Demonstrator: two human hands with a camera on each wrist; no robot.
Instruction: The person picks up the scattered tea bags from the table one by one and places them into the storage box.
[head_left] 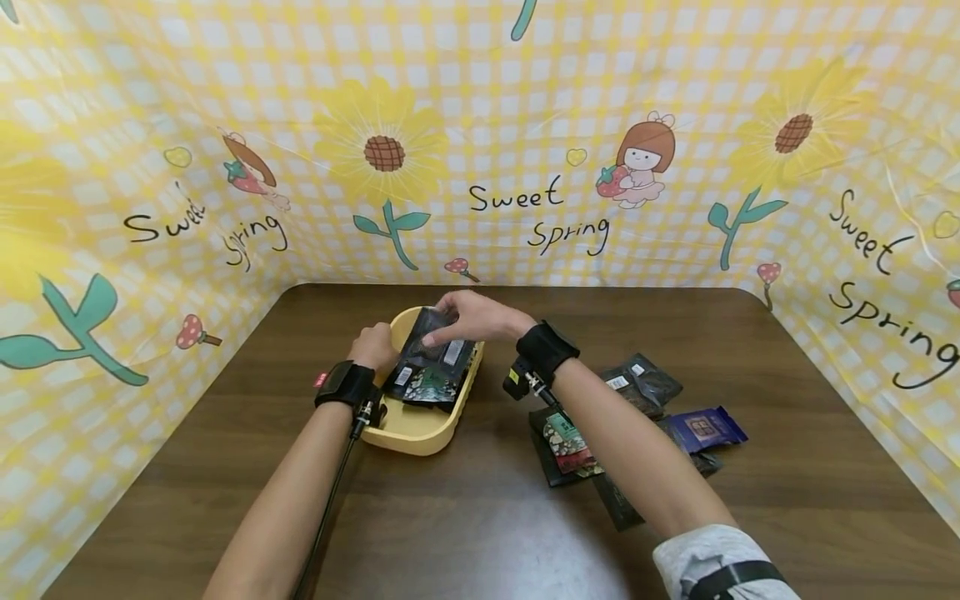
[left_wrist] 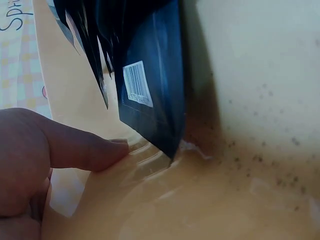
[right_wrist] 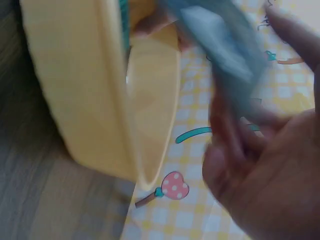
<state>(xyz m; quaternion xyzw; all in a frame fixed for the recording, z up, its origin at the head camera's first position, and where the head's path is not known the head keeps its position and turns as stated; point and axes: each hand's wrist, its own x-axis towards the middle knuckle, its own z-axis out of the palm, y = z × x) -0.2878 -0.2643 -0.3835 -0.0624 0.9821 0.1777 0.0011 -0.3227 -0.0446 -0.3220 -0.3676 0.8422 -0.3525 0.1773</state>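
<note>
Left hand (head_left: 372, 346): grips the near-left rim of the yellow basket (head_left: 420, 437), steadying it on the tabletop (head_left: 465, 517).
Right hand (head_left: 472, 317): fingers pinch a dark packet (head_left: 435, 350), standing it among others inside the basket.
Loose packets (head_left: 637, 408): lie right, within reach.

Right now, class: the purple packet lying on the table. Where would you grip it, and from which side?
Pinch the purple packet by its crimped right edge, coming from the right. It lies flat on the table, that end juts clear, while its left end rests against the dark packets.
</note>
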